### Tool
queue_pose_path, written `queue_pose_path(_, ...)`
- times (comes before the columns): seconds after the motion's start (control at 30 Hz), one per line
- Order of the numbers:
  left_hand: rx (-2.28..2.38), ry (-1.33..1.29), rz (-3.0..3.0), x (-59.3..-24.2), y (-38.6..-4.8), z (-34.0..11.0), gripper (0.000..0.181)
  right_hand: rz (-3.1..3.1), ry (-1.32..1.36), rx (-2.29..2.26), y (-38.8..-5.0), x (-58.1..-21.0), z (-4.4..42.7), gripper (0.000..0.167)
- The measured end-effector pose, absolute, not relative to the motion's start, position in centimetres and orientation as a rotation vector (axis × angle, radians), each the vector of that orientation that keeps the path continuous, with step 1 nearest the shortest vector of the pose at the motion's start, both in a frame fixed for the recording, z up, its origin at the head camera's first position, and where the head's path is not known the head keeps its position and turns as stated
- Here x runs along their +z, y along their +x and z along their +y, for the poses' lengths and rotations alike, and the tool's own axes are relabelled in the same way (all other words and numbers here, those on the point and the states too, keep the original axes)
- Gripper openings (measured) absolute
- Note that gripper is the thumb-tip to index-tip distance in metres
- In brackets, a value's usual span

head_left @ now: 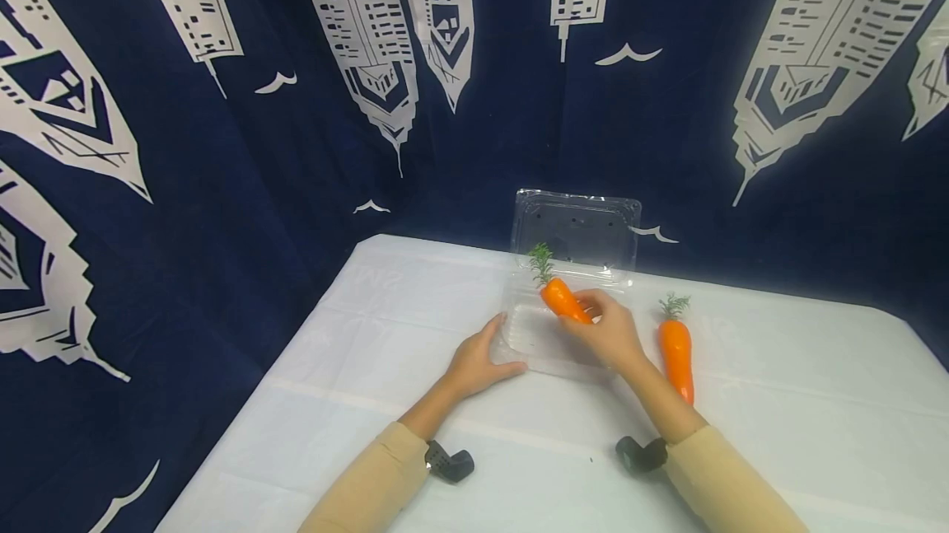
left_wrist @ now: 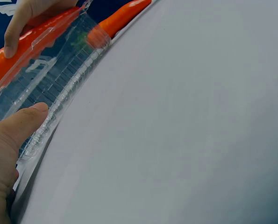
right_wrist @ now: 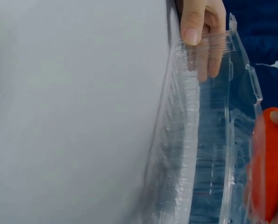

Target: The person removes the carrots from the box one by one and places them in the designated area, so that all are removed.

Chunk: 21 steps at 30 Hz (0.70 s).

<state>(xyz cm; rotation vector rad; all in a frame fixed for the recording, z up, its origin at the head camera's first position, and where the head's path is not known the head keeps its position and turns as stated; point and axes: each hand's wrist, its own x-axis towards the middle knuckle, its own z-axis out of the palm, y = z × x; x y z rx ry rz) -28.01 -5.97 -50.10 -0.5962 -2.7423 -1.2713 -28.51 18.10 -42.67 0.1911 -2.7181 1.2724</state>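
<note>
An orange carrot (head_left: 561, 299) with a green leafy top is pinched in my right hand (head_left: 611, 337), tilted above a clear plastic box (head_left: 532, 334). The box's hinged lid (head_left: 578, 224) stands raised at the back. My left hand (head_left: 474, 362) rests against the near left corner of the box, its thumb along the front wall and its straight fingers along the left side. On the table, right of the box, lies a second carrot (head_left: 675, 352), leaves pointing away. In the right wrist view the held carrot (right_wrist: 269, 161) shows partly behind the clear plastic.
White cloth covers the table (head_left: 445, 286). Behind it hangs a dark blue curtain (head_left: 504, 146) printed with white buildings and birds. Dark wrist devices (head_left: 451, 464) sit at both cuffs.
</note>
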Motion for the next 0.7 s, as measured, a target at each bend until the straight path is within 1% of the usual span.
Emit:
queue_pose_path(0.33, -1.277, -0.598, -2.744, -50.1, -28.0, -5.9, 0.094, -2.702, 0.143, 1.245, -27.8, -42.2, 19.4, 0.052)
queue_pose_path(0.7, -1.283, -0.597, -2.731, -50.0, -28.0, -5.9, 0.096, -2.625, 0.093, 1.32, -26.7, -41.6, 21.5, 0.051)
